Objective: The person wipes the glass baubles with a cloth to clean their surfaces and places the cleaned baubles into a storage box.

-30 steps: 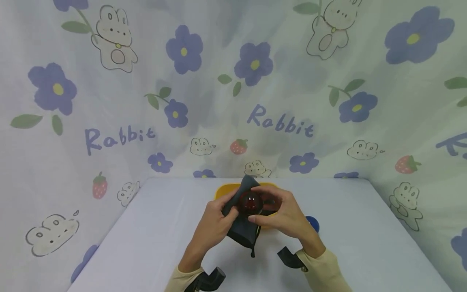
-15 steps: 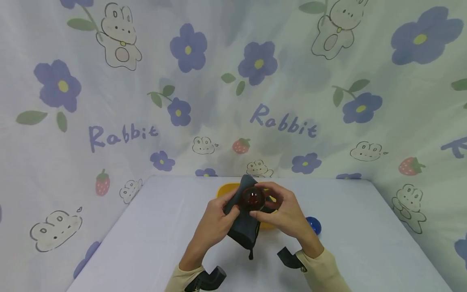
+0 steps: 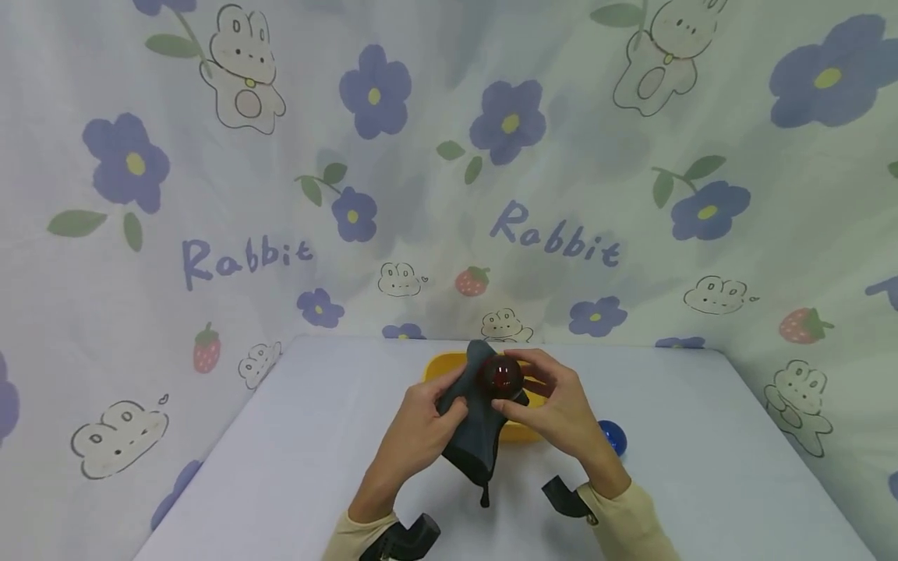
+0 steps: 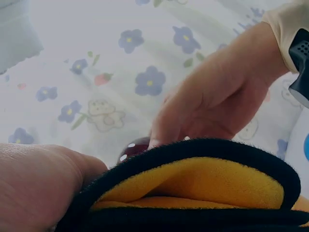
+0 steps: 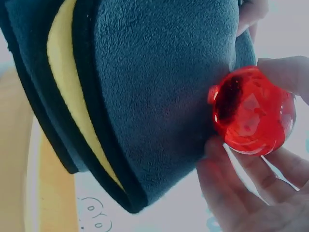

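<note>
A clear red ball point(image 3: 503, 377) is held between the thumb and fingers of my right hand point(image 3: 564, 409). In the right wrist view the red ball point(image 5: 255, 112) lies against or very near the cloth's grey side. My left hand point(image 3: 414, 427) pinches the folded cleaning cloth point(image 3: 475, 440), thumb toward me, and the cloth hangs down at a slant. The left wrist view shows the cloth's yellow inner side point(image 4: 222, 181) and dark edging; the cloth hides most of the ball point(image 4: 133, 147) there. Some left fingers are behind the cloth.
A yellow basin point(image 3: 440, 363) stands on the white table behind the hands, partly covered by them and the cloth. To the right of the right wrist a blue ball point(image 3: 613, 438) rests on the table. A patterned curtain point(image 3: 449, 195) hangs beyond the table.
The red ball and right hand have moved slightly right and up relative to the cloth. More of the cloth's grey face shows. The head view has shifted a little left.
</note>
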The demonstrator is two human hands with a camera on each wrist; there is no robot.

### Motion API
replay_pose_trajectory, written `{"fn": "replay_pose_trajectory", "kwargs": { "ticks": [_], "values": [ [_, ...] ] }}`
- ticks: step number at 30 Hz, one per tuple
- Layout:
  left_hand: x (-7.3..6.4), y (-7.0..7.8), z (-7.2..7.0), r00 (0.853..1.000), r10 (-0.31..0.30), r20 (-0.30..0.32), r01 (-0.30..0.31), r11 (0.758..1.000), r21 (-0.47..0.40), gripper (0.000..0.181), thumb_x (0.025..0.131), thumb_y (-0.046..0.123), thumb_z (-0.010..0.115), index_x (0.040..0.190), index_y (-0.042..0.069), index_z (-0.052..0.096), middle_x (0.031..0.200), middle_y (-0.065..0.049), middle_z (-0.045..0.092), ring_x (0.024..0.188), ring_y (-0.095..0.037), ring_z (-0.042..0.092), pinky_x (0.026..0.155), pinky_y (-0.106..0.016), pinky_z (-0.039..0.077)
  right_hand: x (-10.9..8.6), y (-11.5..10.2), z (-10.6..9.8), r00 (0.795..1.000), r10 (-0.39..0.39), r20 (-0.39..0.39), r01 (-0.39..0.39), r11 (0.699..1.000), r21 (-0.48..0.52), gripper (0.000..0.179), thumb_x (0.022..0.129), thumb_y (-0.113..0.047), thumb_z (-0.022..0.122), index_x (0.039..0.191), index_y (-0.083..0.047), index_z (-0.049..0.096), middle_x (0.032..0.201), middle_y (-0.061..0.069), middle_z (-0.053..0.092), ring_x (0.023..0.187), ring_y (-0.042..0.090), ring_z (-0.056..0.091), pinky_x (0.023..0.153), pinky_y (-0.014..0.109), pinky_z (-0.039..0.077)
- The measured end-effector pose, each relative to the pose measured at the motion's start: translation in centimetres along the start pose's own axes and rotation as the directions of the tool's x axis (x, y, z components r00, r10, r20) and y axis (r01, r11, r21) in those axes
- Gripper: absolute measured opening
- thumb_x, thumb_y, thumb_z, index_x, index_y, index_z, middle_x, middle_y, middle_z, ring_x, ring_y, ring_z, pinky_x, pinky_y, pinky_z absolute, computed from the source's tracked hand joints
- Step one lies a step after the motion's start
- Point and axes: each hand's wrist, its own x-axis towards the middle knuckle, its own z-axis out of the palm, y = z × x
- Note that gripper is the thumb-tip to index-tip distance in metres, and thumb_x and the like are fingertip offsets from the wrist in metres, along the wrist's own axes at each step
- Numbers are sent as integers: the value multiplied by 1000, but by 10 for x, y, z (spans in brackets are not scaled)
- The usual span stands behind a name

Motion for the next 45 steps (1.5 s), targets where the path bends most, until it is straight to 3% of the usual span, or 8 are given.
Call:
{"fn": "replay_pose_trajectory", "kwargs": {
  "ticks": [7, 13, 19, 23, 28, 32, 39, 45],
  "values": [
    [0, 1, -2, 1000, -15, -19, 15, 1000, 4, 51, 98, 4, 53, 149, 7, 55, 135, -14, 68, 88, -16, 70, 76, -21, 58, 2, 3, -4, 998, 51, 22, -48, 992, -114, 63, 78, -19, 90, 135, -15, 65, 119, 3, 73, 103, 19, 65, 92, 36, 58],
    [-2, 3, -1, 998, -12, -67, 15, 999, 43, 50, 97, 4, 54, 146, 10, 59, 134, -15, 69, 92, -18, 71, 79, -25, 59, 2, 5, -3, 993, 96, 66, -90, 992, -93, 64, 76, -18, 90, 135, -16, 65, 123, 5, 71, 101, 20, 66, 95, 30, 57],
    [-4, 4, 2, 994, 17, -110, -8, 997, 79, 48, 97, 2, 55, 142, 17, 64, 132, -12, 71, 96, -20, 73, 83, -32, 62, 0, 4, -2, 984, 113, 139, -100, 990, -101, 62, 76, -19, 89, 134, -15, 66, 123, 5, 71, 94, 16, 68, 96, 31, 56],
    [-2, 3, 4, 990, 41, -133, -28, 995, 96, 49, 95, 1, 57, 139, 21, 67, 127, -10, 74, 87, -17, 70, 77, -28, 60, -1, 2, -1, 980, 93, 179, -78, 993, -90, 61, 76, -20, 88, 133, -13, 67, 117, 3, 74, 90, 13, 70, 94, 32, 57],
    [-2, 0, 4, 989, 40, -145, -26, 994, 103, 49, 95, 1, 57, 138, 20, 67, 127, -8, 74, 89, -19, 67, 78, -29, 57, -3, 1, 2, 976, 86, 200, -75, 995, -62, 59, 77, -21, 88, 133, -14, 69, 115, 2, 76, 91, 13, 71, 93, 42, 59],
    [-2, -5, 6, 991, 43, -127, -29, 993, 114, 48, 96, 2, 57, 140, 18, 66, 128, -8, 74, 92, -18, 67, 81, -31, 57, -6, 0, 4, 977, 81, 196, -74, 996, -44, 57, 77, -22, 88, 131, -14, 70, 117, 3, 76, 96, 14, 73, 92, 46, 60],
    [-1, -12, 7, 995, 56, -80, -48, 994, 97, 50, 95, 0, 58, 142, 15, 64, 130, -8, 73, 97, -16, 69, 86, -29, 58, -9, -2, 5, 980, 73, 183, -78, 997, 24, 57, 77, -20, 89, 130, -14, 70, 117, 3, 75, 91, 15, 72, 90, 31, 60],
    [2, -11, 6, 996, 74, -42, -71, 995, 74, 52, 95, 0, 58, 147, 8, 58, 132, -12, 71, 98, -16, 71, 86, -27, 60, -6, -4, 4, 991, 41, 124, -49, 997, 54, 57, 77, -19, 89, 130, -17, 69, 123, 3, 73, 93, 17, 71, 90, 29, 60]
  ]
}}
